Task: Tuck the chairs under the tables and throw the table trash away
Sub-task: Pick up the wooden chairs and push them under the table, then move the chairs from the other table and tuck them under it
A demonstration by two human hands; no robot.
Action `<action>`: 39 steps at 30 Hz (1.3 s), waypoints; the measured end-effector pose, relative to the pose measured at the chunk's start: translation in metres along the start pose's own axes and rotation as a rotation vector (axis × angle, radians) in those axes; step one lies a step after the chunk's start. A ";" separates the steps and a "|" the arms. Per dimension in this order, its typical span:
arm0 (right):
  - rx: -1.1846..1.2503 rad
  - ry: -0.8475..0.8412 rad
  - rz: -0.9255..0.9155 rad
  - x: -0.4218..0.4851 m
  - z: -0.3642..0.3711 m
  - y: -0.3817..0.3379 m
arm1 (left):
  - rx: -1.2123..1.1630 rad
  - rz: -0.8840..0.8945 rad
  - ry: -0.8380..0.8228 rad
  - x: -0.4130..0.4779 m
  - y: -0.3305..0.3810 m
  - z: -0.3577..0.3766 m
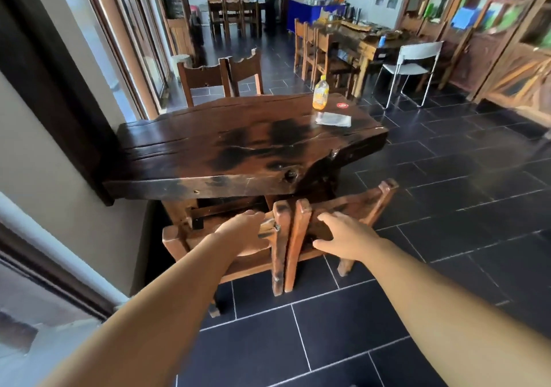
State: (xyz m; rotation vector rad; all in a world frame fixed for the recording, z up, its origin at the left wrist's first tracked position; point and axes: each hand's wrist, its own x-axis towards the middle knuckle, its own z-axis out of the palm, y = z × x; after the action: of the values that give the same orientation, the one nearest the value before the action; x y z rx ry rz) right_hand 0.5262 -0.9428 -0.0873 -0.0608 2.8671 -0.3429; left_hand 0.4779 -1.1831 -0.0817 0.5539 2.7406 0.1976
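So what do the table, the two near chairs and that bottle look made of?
The table looks like thick solid wood, dark-stained and glossy: grain, cracks and a knot show. The near chairs look like lighter, reddish wood with worn edges. The bottle seems clear plastic with a yellow cap, holding orange liquid.

A thick, dark slab of wood forms the worktop, its near edge rough and uneven with a knot hole toward the right. Near its far right corner stands a plastic bottle of orange liquid, upright with a yellow cap. Just beside it, nearer the camera, lies a flat grey sheet, perhaps a napkin or wrapper, though the view is too soft to tell. A small round red sticker sits on the wood to the right of the bottle. The worktop stands on a floor of dark tiles with pale grout lines.
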 end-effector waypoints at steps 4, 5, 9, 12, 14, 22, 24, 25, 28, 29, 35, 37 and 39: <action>0.053 -0.010 0.106 0.002 -0.016 0.088 | 0.013 0.060 -0.041 0.056 0.075 0.003; 0.053 -0.016 0.125 0.002 -0.023 0.112 | 0.019 0.078 -0.044 0.073 0.095 0.004; 0.058 -0.010 0.202 -0.002 -0.049 0.209 | 0.016 0.140 -0.078 0.138 0.188 0.005; 0.060 -0.008 0.267 -0.005 -0.066 0.278 | -0.017 0.223 -0.118 0.181 0.260 0.006; 0.078 -0.002 0.295 -0.005 -0.073 0.314 | 0.019 0.252 -0.147 0.207 0.294 0.007; 0.129 -0.004 0.408 0.015 -0.097 0.428 | 0.026 0.281 -0.116 0.300 0.380 0.005; 0.134 -0.004 0.410 0.032 -0.103 0.448 | 0.036 0.273 -0.125 0.327 0.392 0.004; 0.136 -0.004 0.407 0.043 -0.106 0.457 | 0.040 0.279 -0.126 0.340 0.397 0.002; 0.136 -0.008 0.385 0.081 -0.113 0.484 | 0.054 0.282 -0.126 0.388 0.409 -0.001; 0.127 -0.016 0.379 0.097 -0.115 0.494 | 0.051 0.279 -0.126 0.407 0.413 -0.002; 0.105 -0.031 0.370 0.195 -0.144 0.561 | 0.025 0.278 -0.142 0.529 0.444 -0.017; 0.109 -0.035 0.369 0.228 -0.159 0.582 | 0.019 0.276 -0.156 0.567 0.455 -0.028; 0.094 -0.036 0.359 0.259 -0.176 0.603 | 0.041 0.289 -0.159 0.604 0.466 -0.039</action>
State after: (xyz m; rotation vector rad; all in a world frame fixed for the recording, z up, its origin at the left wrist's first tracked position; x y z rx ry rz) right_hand 0.2241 -0.3356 -0.1283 0.4538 2.7475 -0.3962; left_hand 0.1044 -0.5191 -0.1319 0.9357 2.5071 0.1595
